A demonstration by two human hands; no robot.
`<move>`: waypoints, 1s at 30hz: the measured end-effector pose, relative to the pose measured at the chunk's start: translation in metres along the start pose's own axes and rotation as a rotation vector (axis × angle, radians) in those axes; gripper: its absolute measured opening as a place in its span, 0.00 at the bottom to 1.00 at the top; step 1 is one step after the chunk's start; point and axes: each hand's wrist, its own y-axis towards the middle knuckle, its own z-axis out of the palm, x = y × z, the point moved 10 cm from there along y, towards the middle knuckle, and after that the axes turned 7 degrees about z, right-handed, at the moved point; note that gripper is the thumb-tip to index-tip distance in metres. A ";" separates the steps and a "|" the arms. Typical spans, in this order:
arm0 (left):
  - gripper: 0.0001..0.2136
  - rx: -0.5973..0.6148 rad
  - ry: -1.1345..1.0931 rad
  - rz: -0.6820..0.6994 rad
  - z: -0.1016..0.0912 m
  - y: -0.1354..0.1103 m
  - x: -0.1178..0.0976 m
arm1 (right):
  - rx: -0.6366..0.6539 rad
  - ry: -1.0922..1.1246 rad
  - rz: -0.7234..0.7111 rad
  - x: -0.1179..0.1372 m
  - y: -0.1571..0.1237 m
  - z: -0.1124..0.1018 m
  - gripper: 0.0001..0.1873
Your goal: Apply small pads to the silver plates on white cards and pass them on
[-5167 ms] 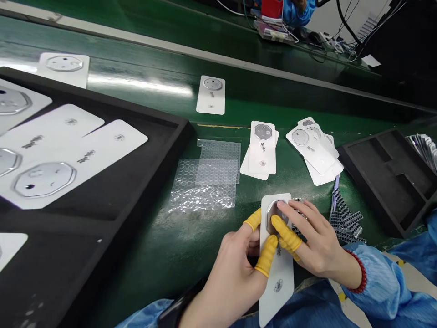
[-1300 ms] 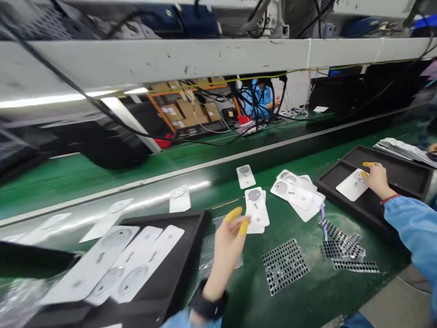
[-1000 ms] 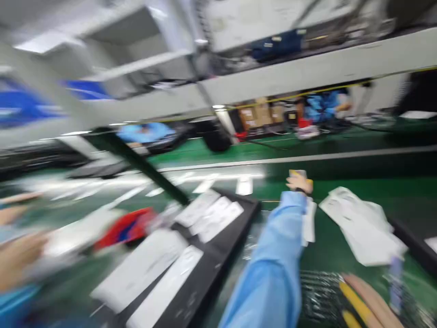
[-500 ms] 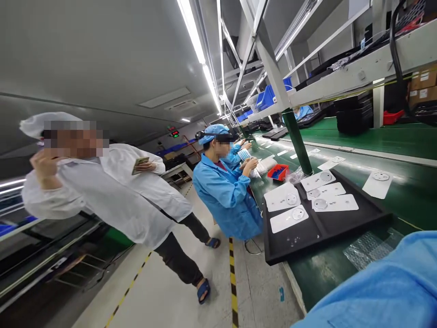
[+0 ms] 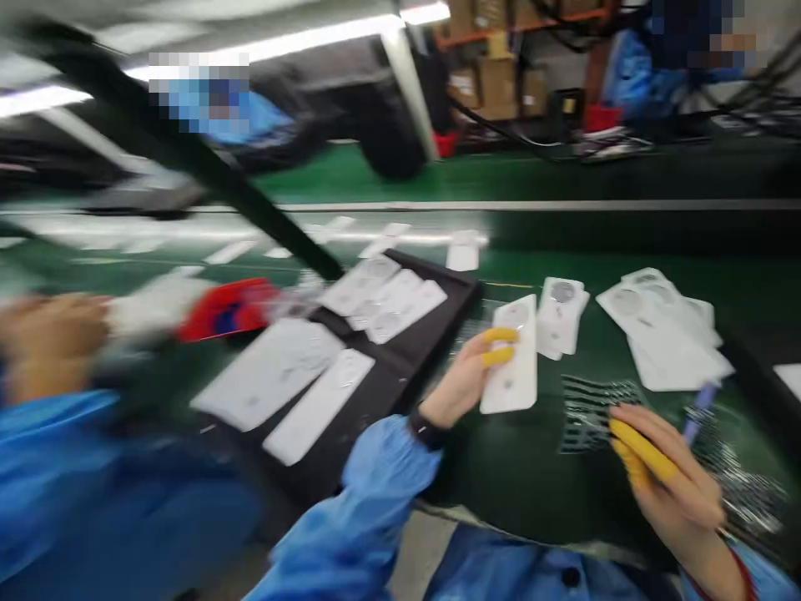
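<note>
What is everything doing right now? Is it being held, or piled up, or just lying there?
Left hand: holding the card.
White card: pinched in the left hand, blurred.
Yellow finger cots: on the fingers, pressed against the card.
Right hand: open, holding nothing that shows.
Black tray: carrying white cards.
Card stack: cards piled, slightly offset.
Card pile: cards overlapping loosely.

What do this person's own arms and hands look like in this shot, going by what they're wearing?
Both arms wear light blue sleeves. The left hand has yellow finger cots and a black wristband. The right hand has yellow cots too, with a thin red band blurred at its wrist.
</note>
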 end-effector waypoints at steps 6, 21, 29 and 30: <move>0.17 0.235 -0.161 0.001 0.007 -0.014 0.060 | 0.075 -0.172 -0.173 -0.001 0.003 0.025 0.28; 0.07 0.309 0.150 0.127 0.016 -0.025 0.060 | 0.313 -0.396 -0.182 0.009 0.026 0.081 0.12; 0.06 0.341 0.264 0.222 0.021 -0.027 0.054 | 0.344 -0.394 -0.257 0.005 0.017 0.089 0.14; 0.06 0.345 0.275 0.226 0.021 -0.027 0.055 | 0.354 -0.375 -0.234 0.002 0.017 0.090 0.14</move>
